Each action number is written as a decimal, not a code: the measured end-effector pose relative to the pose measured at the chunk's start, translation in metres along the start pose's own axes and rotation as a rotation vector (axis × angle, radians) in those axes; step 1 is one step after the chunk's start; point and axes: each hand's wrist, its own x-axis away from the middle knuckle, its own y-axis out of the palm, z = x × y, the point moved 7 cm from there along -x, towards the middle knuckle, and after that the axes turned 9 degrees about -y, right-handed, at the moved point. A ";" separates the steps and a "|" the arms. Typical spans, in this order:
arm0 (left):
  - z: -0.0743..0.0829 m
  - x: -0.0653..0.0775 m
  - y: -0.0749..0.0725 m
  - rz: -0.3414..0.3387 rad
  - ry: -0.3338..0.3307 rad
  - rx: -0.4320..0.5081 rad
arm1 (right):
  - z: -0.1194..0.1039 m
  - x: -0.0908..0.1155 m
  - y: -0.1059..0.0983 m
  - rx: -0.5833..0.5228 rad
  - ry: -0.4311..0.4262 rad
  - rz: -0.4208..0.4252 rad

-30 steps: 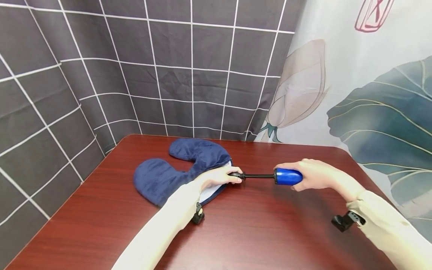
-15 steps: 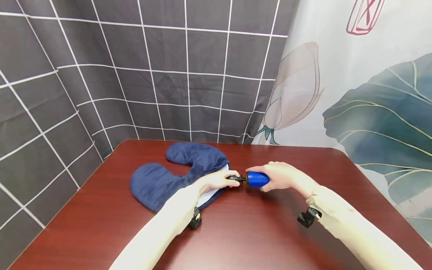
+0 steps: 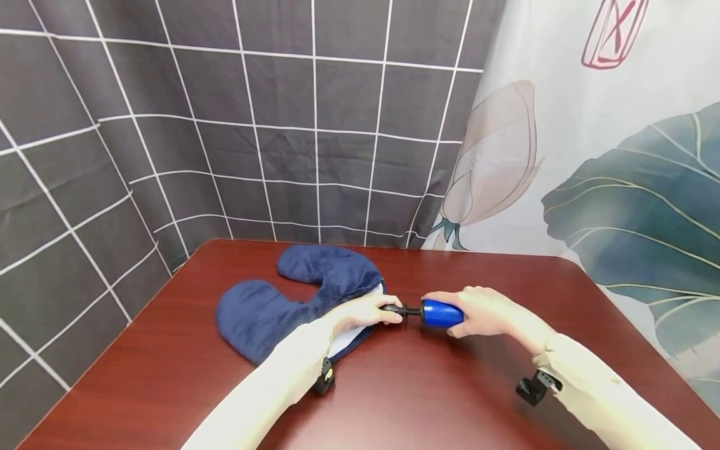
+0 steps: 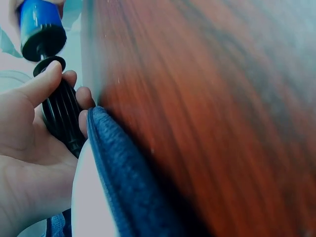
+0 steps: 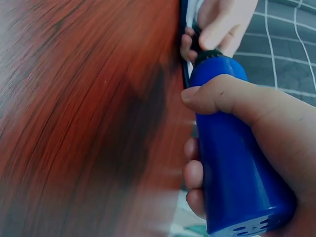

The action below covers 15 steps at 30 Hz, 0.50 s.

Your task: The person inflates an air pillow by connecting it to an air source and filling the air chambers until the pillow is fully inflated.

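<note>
A blue hand pump (image 3: pixel 442 314) with a black ribbed nozzle end (image 4: pixel 61 111) lies between both hands, held level above the table. My right hand (image 3: pixel 488 312) grips the blue barrel, thumb over its top in the right wrist view. The left hand (image 3: pixel 365 310) holds the black end, fingers curled round it, at the opening of a navy plush U-shaped neck pillow (image 3: pixel 253 315). White lining (image 3: pixel 343 340) shows along the pillow's unzipped edge (image 4: pixel 123 163), under the left hand. A short stretch of black rod (image 3: pixel 413 310) shows between the black end and the barrel.
The reddish wood table (image 3: pixel 405 394) carries the pillow on its left half. Behind it hangs a dark grey curtain (image 3: pixel 281 150) with white grid lines. A white floral cloth (image 3: pixel 562 125) hangs at the right.
My right hand pushes the blue barrel left toward the left hand, then draws back slightly right, so a little rod shows again. The left hand and pillow stay nearly in place.
</note>
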 end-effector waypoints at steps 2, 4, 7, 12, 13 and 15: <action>-0.001 0.000 0.002 -0.003 0.000 -0.003 | 0.005 0.010 -0.001 -0.009 0.009 0.001; -0.002 0.000 0.003 -0.005 0.001 0.004 | 0.011 0.020 -0.003 -0.014 0.014 0.002; -0.003 0.000 0.003 -0.004 0.007 0.014 | 0.020 0.035 -0.007 -0.021 0.014 0.008; -0.002 -0.001 0.002 -0.010 0.012 0.042 | 0.032 0.058 -0.016 -0.029 0.012 0.029; -0.002 -0.001 0.002 -0.013 0.009 0.045 | 0.033 0.061 -0.017 -0.027 0.010 0.034; -0.001 -0.001 0.002 -0.020 0.003 0.047 | 0.032 0.066 -0.018 -0.033 0.010 0.037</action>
